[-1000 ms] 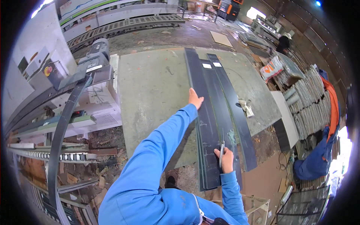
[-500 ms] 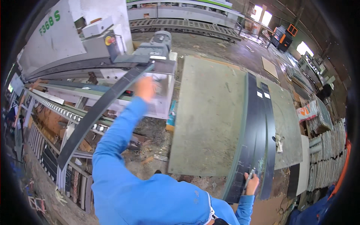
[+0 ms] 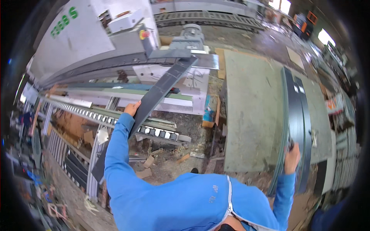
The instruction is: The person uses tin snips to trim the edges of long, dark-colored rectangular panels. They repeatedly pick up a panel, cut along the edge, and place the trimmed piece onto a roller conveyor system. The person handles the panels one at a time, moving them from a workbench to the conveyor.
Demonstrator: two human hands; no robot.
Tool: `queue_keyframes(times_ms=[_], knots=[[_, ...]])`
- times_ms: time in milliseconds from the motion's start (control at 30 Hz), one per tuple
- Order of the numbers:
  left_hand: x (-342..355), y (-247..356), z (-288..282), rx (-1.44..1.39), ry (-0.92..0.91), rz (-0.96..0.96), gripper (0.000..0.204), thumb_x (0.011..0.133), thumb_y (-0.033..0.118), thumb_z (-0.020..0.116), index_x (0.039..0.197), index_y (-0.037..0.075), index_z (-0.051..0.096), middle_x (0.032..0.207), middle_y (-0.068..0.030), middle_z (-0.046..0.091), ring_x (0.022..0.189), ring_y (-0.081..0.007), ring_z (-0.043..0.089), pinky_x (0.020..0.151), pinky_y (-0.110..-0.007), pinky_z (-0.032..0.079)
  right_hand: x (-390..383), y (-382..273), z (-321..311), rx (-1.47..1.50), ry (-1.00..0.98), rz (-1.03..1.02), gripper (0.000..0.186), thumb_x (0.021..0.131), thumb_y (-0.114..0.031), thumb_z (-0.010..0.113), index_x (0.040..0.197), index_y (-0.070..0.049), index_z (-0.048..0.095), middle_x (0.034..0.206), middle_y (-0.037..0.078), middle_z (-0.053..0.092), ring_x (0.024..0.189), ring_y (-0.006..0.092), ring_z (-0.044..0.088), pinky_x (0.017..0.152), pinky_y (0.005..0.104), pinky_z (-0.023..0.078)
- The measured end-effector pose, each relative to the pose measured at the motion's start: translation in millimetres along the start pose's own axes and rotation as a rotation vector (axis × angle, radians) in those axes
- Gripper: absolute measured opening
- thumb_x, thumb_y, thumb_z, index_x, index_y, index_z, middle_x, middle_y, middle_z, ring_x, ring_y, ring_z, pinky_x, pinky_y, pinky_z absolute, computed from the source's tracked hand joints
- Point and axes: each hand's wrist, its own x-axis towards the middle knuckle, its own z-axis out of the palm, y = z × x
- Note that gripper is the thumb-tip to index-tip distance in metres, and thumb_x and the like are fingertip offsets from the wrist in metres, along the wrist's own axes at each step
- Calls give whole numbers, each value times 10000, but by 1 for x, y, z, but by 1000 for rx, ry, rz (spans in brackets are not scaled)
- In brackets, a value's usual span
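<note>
A long dark strip slants from the machine's bed at its upper end down toward the roller rail on the left. My left hand is closed at the strip's left edge, around its middle; the fingers on its far side are partly hidden. On the right, several long dark strips lie stacked on a grey-green board. Over the near part of this stack is my right hand, its fingers closed round a slim silver tool. The tool is too small and blurred to tell its kind.
A white machine with a grey motor stands at the far left. In front of it runs a roller rail. The big grey-green board lies right of centre. Scraps litter the floor, and a white glove rests beside the strips.
My left hand has shifted from near the strip's upper end down to its middle edge. The right hand, still with the silver tool, has moved up along the stack. The view has turned.
</note>
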Motion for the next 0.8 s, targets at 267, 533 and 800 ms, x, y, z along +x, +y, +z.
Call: queue_keyframes(times_ms=[267, 533, 800], knots=[[-163, 103, 40, -404, -266, 14, 660, 889, 581, 411, 974, -29, 649, 919, -225, 653, 840, -309, 624, 771, -386, 449, 61, -52, 38, 774, -136, 18, 169, 822, -163, 634, 785, -24, 547, 597, 16, 536, 487, 89, 513, 446, 242, 395], [-344, 198, 68, -620, -901, -246, 507, 918, 516, 450, 983, 44, 624, 828, -29, 585, 728, -126, 507, 666, -301, 425, 106, -39, 82, 1193, -412, 165, 245, 827, -234, 670, 878, -4, 605, 695, 43, 582, 531, 108, 556, 495, 247, 443], [-418, 147, 122, -314, -1076, -272, 681, 928, 578, 323, 783, -30, 594, 616, -76, 506, 621, -173, 467, 614, -364, 405, 77, 16, 121, 1107, -725, 257, 323, 768, -299, 731, 871, -21, 603, 637, 36, 553, 522, 112, 532, 482, 253, 423]])
